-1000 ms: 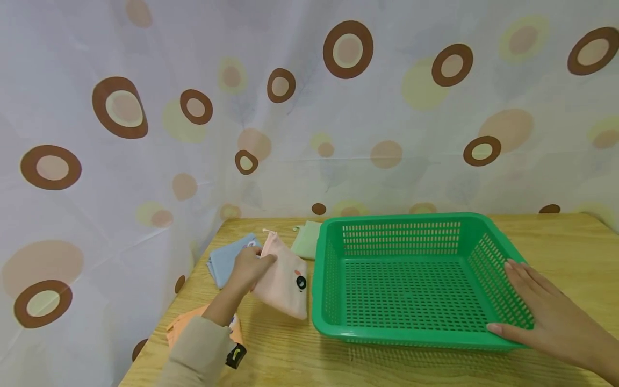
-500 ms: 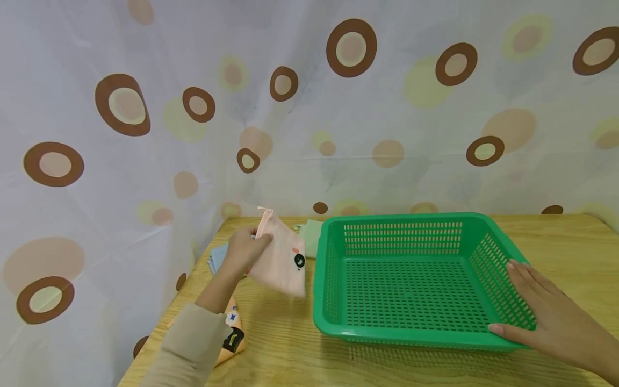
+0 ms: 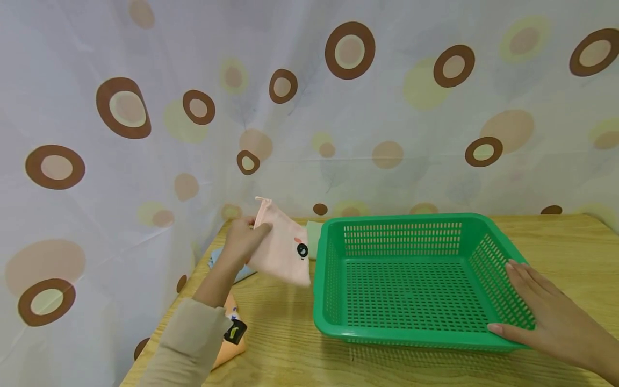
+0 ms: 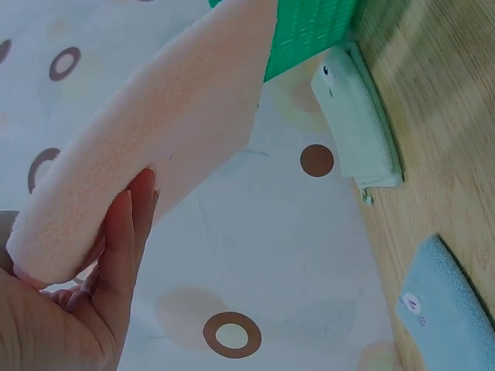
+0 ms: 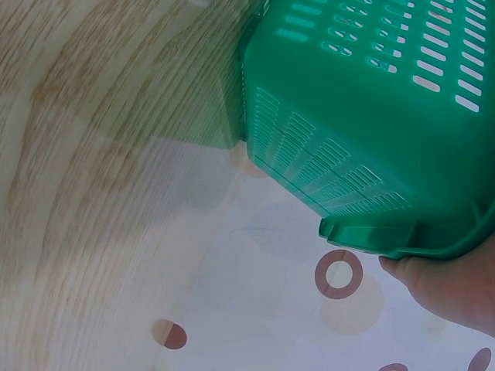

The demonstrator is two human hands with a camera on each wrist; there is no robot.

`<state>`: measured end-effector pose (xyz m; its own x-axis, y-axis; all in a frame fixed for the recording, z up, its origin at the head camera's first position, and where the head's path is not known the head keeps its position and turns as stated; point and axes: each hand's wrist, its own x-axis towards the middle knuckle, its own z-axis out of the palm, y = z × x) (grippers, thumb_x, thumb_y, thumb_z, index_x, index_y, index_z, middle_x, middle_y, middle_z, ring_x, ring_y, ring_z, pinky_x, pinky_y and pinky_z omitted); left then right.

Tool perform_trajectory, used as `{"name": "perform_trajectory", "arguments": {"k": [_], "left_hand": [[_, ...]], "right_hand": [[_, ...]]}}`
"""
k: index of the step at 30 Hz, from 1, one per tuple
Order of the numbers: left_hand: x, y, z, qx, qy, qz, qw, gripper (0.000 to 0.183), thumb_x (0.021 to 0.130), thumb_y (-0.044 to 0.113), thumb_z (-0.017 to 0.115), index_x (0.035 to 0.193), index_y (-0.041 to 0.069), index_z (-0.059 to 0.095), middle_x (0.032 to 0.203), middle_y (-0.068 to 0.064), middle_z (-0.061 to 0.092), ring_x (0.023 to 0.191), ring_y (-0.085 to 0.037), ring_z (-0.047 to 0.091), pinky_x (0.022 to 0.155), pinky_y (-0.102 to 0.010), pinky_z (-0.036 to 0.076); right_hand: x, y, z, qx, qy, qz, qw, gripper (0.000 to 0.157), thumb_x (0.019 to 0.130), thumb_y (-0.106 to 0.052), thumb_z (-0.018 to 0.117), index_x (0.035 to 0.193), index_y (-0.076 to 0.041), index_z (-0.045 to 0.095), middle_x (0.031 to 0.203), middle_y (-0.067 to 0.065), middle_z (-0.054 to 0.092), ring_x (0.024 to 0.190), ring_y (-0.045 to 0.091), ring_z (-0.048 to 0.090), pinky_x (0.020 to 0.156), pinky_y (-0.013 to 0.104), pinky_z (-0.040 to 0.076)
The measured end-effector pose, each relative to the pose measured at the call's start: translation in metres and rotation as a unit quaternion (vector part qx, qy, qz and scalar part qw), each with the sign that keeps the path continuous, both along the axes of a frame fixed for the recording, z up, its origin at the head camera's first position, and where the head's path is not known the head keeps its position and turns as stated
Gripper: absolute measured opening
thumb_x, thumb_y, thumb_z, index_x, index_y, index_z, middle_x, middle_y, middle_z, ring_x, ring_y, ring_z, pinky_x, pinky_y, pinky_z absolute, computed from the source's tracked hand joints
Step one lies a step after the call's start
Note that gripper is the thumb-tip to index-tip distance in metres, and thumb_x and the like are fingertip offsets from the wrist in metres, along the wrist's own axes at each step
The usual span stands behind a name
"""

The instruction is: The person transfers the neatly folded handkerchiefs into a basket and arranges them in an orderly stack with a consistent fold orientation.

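Observation:
A folded pink towel (image 3: 278, 247) with a black embroidered eye is held up off the table, left of the basket. My left hand (image 3: 240, 241) pinches its left edge, thumb in front and fingers behind; in the left wrist view the fingers (image 4: 128, 232) press against the plush fold (image 4: 116, 154). To the right stands a green plastic basket (image 3: 411, 337) with slotted walls and nothing inside. On its right rim rests my right hand (image 3: 551, 317), fingers straight and thumb on the front corner. The right wrist view shows part of that hand (image 5: 452, 286) against the basket's rim.
Under the left hand lies a blue towel (image 3: 245, 273), partly covered. A light green towel (image 4: 360, 120) sits behind the pink one, beside the basket. Near the left sleeve is an orange towel (image 3: 228, 353) with a black patch. A patterned curtain (image 3: 387, 123) hangs behind the wooden table (image 3: 280, 349).
My left hand has raised the pink towel off the tabletop and carried it slightly back, still pinched. The right hand and the basket stay where they were.

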<state>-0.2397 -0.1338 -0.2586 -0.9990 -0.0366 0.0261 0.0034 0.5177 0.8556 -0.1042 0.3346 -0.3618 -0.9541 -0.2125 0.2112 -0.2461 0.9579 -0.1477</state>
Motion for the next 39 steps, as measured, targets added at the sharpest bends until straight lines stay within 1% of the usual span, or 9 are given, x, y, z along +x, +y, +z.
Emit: {"name": "perform_trajectory", "arguments": {"k": [2, 9, 13, 17, 22, 28, 34, 37, 39], "left_hand": [[-0.001, 0.001, 0.002, 0.011, 0.002, -0.003, 0.9999, 0.034, 0.089, 0.021, 0.054, 0.108, -0.005, 0.063, 0.097, -0.019, 0.063, 0.072, -0.018, 0.059, 0.062, -0.028, 0.051], [-0.001, 0.006, 0.008, 0.054, -0.008, -0.008, 0.9985, 0.038, 0.090, 0.020, 0.055, 0.119, -0.003, 0.059, 0.100, -0.019, 0.064, 0.071, -0.015, 0.060, 0.064, -0.026, 0.052], [0.000, 0.010, 0.009, 0.093, -0.020, -0.014, 0.9953, 0.037, 0.090, 0.018, 0.055, 0.119, -0.005, 0.059, 0.090, -0.012, 0.064, 0.065, -0.012, 0.059, 0.060, -0.025, 0.052], [0.000, 0.014, 0.008, 0.115, -0.028, -0.030, 0.9925, 0.035, 0.090, 0.016, 0.054, 0.116, -0.007, 0.060, 0.077, -0.005, 0.063, 0.059, -0.010, 0.058, 0.056, -0.024, 0.051], [0.000, 0.018, 0.005, 0.129, -0.048, -0.050, 0.9892, 0.036, 0.092, 0.018, 0.052, 0.118, -0.006, 0.058, 0.074, -0.002, 0.060, 0.058, -0.009, 0.057, 0.055, -0.023, 0.050], [-0.001, 0.023, 0.001, 0.170, -0.070, -0.076, 0.9800, 0.038, 0.095, 0.019, 0.050, 0.123, -0.006, 0.053, 0.072, 0.001, 0.057, 0.057, -0.008, 0.056, 0.053, -0.022, 0.050], [-0.001, 0.029, -0.005, 0.222, -0.087, -0.095, 0.9666, 0.036, 0.096, 0.019, 0.049, 0.121, -0.006, 0.052, 0.070, 0.003, 0.057, 0.057, -0.008, 0.057, 0.053, -0.022, 0.050], [0.000, 0.032, -0.008, 0.230, -0.089, -0.100, 0.9640, 0.032, 0.095, 0.017, 0.050, 0.116, -0.007, 0.053, 0.067, 0.004, 0.056, 0.055, -0.006, 0.056, 0.052, -0.021, 0.048], [0.000, 0.033, -0.010, 0.229, -0.085, -0.102, 0.9645, 0.029, 0.095, 0.016, 0.050, 0.111, -0.007, 0.055, 0.064, 0.005, 0.055, 0.053, -0.006, 0.054, 0.050, -0.020, 0.047]], "right_hand": [[0.000, 0.000, 0.000, 0.000, 0.004, 0.001, 1.000, 0.106, 0.081, -0.043, 0.066, 0.146, 0.006, -0.002, 0.153, 0.027, -0.005, 0.139, 0.027, -0.025, 0.108, 0.041, -0.027], [0.000, 0.000, -0.001, -0.001, 0.008, 0.005, 1.000, 0.105, 0.081, -0.042, 0.067, 0.146, 0.007, -0.001, 0.153, 0.027, -0.006, 0.139, 0.025, -0.026, 0.108, 0.040, -0.027], [0.000, 0.000, -0.001, -0.002, 0.010, 0.003, 1.000, 0.106, 0.081, -0.043, 0.067, 0.146, 0.006, 0.000, 0.153, 0.027, -0.004, 0.139, 0.026, -0.025, 0.109, 0.041, -0.026], [0.000, 0.000, 0.000, -0.004, 0.006, 0.001, 1.000, 0.105, 0.081, -0.043, 0.067, 0.146, 0.006, -0.001, 0.152, 0.028, -0.004, 0.139, 0.027, -0.025, 0.109, 0.043, -0.025], [0.000, 0.000, 0.000, -0.003, 0.001, 0.000, 1.000, 0.105, 0.081, -0.043, 0.066, 0.146, 0.007, 0.000, 0.152, 0.029, -0.004, 0.139, 0.028, -0.025, 0.109, 0.044, -0.025], [0.001, 0.000, 0.000, -0.003, -0.001, -0.003, 1.000, 0.105, 0.082, -0.043, 0.066, 0.146, 0.007, -0.001, 0.152, 0.029, -0.004, 0.139, 0.028, -0.025, 0.109, 0.046, -0.024], [0.001, -0.001, 0.000, -0.005, -0.001, -0.003, 1.000, 0.105, 0.081, -0.043, 0.066, 0.146, 0.007, 0.000, 0.152, 0.029, -0.003, 0.139, 0.028, -0.025, 0.109, 0.045, -0.025], [0.001, -0.001, 0.000, -0.005, 0.000, -0.003, 1.000, 0.105, 0.081, -0.043, 0.066, 0.146, 0.007, 0.000, 0.152, 0.029, -0.004, 0.139, 0.027, -0.025, 0.109, 0.044, -0.025], [0.001, -0.001, 0.000, -0.006, 0.001, -0.003, 1.000, 0.105, 0.081, -0.043, 0.067, 0.146, 0.007, 0.000, 0.152, 0.028, -0.004, 0.139, 0.027, -0.025, 0.109, 0.044, -0.025]]}}
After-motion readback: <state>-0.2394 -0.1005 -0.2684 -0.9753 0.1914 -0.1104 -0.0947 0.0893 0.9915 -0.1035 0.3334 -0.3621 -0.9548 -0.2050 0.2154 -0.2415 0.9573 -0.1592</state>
